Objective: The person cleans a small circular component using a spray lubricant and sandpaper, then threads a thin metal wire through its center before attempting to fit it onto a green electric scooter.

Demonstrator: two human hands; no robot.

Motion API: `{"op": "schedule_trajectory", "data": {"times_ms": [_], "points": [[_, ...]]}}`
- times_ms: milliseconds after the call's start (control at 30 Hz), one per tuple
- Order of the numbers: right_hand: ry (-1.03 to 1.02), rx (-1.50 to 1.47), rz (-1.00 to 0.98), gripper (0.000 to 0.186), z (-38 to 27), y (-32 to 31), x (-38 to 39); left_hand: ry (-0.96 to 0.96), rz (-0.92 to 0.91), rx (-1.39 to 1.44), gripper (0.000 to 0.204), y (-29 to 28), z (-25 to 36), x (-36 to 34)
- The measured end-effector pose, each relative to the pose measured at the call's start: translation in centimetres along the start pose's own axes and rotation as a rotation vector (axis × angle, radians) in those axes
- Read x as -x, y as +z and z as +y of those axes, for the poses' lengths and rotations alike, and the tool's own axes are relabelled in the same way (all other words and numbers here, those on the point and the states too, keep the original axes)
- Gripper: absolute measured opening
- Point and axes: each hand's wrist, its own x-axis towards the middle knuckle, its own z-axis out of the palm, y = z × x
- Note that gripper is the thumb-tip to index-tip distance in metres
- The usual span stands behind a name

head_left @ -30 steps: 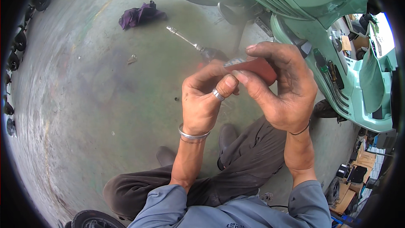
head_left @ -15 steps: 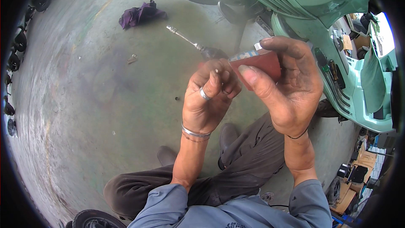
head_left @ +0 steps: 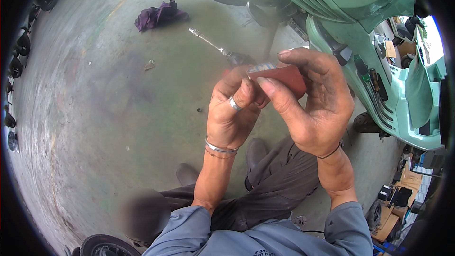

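From here, I see the red sheet [head_left: 290, 78] curled between both hands, pinched by the thumb and fingers of my right hand [head_left: 318, 102]; whether my left hand [head_left: 231, 106] pinches its near edge, I can't tell. I'd expect it light, bendy and grippy, best held by its edges.

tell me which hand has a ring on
The left hand: it wears a silver ring, while the right hand, holding the red sheet, shows none.

Sheet [head_left: 290, 77]: one. At the sheet: one left hand [head_left: 230, 114], one right hand [head_left: 320, 106]. Left of the sheet: one rag [head_left: 161, 16], one tool [head_left: 209, 41]. Below it: two shoes [head_left: 256, 152].
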Motion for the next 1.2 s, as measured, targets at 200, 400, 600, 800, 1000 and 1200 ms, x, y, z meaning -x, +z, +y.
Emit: {"op": "schedule_trajectory", "data": {"times_ms": [200, 400, 600, 800, 1000, 1200], "points": [[-0.321, 0.14, 0.11, 0.032, 0.4, 0.9, -0.8, 0.111, 0.143, -0.16, 0.032, 0.6, 0.5, 0.2], [-0.444, 0.146, 0.17, 0.03, 0.8, 1.2, -1.0, 0.158, 0.132, -0.268, 0.027, 1.2, 1.0, 0.2], [-0.268, 0.107, 0.156, 0.03, 0.1, 1.3, -0.1, 0.18, 0.194, -0.18, 0.027, 0.9, 1.0, 0.3], [-0.281, 0.14, 0.167, 0.033, -0.2, 1.9, -0.2, 0.172, 0.18, -0.229, 0.025, 1.0, 0.9, 0.5], [-0.13, 0.011, 0.264, 0.038, -0.4, 1.4, 0.2, 0.234, 0.132, -0.31, 0.025, 1.4, 1.2, 0.5], [-0.168, 0.044, 0.112, 0.045, -0.4, 0.8, 0.4, 0.209, 0.152, -0.304, 0.026, 1.5, 1.2, 0.5]]}}
